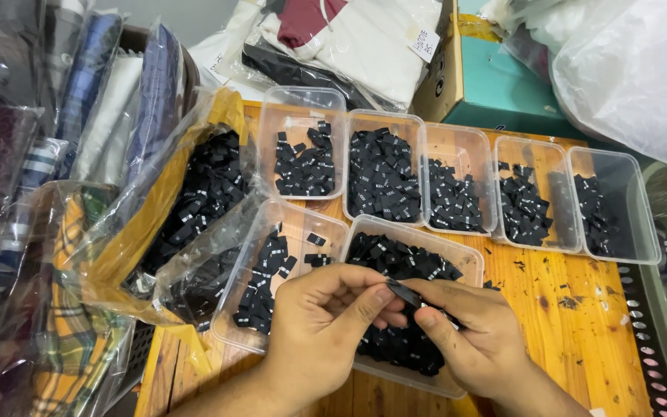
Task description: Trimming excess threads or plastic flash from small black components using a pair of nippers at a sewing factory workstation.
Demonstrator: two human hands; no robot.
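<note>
My left hand (pixel 319 324) and my right hand (pixel 468 333) meet over a clear plastic tub (pixel 472 259) full of small black fabric labels. Both pinch one black label (pixel 404 293) between thumbs and forefingers. To the left of that tub stands another clear tub (pixel 291 216), with black labels stacked along its left side. Behind them a row of several clear tubs (pixel 461 139) holds more black labels in loose heaps.
An orange wooden tabletop (pixel 573 309) carries the tubs. At the left a clear plastic bag (pixel 194 193) bulges with black labels. Bagged folded garments (pixel 63 139) crowd the far left. A teal cardboard box (pixel 496 85) and white bags (pixel 634 69) stand behind.
</note>
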